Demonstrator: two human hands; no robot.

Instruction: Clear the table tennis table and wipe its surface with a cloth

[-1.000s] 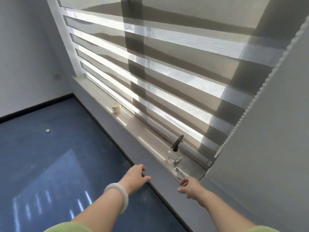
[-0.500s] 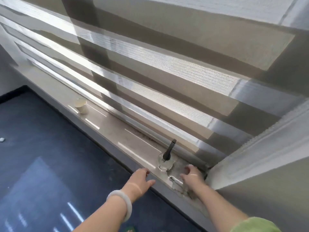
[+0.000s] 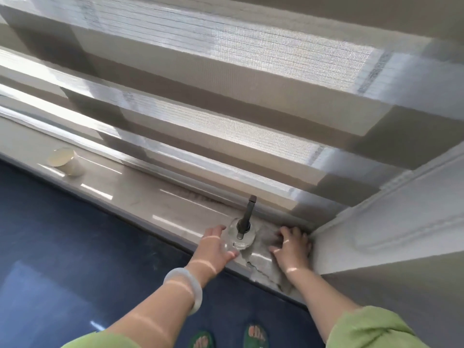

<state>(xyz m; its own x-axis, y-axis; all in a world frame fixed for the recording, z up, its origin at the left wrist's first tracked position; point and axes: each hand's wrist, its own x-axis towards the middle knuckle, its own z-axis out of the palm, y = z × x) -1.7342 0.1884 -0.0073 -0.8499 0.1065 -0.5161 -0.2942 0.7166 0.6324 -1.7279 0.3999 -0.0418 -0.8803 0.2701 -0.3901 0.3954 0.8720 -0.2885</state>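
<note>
A small clear spray bottle [image 3: 243, 239] with a dark nozzle stands on the window sill [image 3: 140, 194] near its right end. My left hand [image 3: 213, 247] wraps around the bottle's left side, thumb in front of it. Just to the right lies a crumpled grey cloth [image 3: 263, 263], partly hanging over the sill's edge. My right hand [image 3: 291, 249] rests on it with its fingers curled into the fabric, close to the corner of the wall. No table tennis table is in view.
A paper cup [image 3: 66, 162] stands further left on the sill. A striped blind [image 3: 226, 59] hangs right behind the sill. A grey wall [image 3: 401, 259] closes the right side. Blue floor [image 3: 75, 247] lies below, with my feet in green slippers [image 3: 256, 336].
I have stepped closer to the sill. My left hand went from the sill's edge onto the spray bottle. My right hand moved onto the cloth and curled into it.
</note>
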